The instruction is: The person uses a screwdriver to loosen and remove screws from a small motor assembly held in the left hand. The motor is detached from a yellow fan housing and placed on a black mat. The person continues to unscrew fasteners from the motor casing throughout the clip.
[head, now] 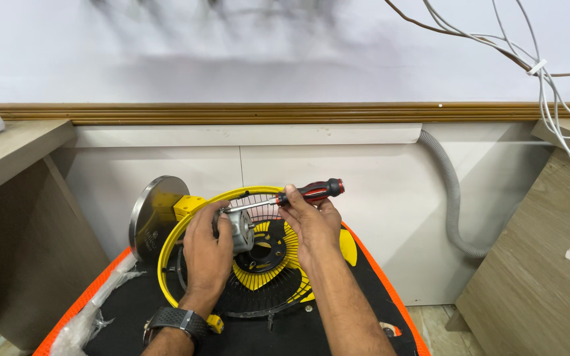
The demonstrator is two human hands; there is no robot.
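A yellow-rimmed fan guard [166,254] with black wire grille stands tilted on a black mat [126,316] with an orange border. My left hand [206,254], with a dark watch on the wrist, grips the grey fan motor [240,227] at the guard's middle. My right hand [313,227] holds a screwdriver with a red and black handle [311,192]; its shaft points left, tip at the top of the motor. A yellow and black hub piece [265,260] lies behind the motor. The fan's round metal base [146,214] and yellow neck [188,206] are to the left.
A white wall panel and wooden trim run behind. A grey corrugated hose [453,198] hangs at right beside a wooden cabinet [536,277]. Several white cables [549,86] dangle top right. A wooden desk [8,151] is left. Clear plastic wrap [90,310] lies on the mat's left edge.
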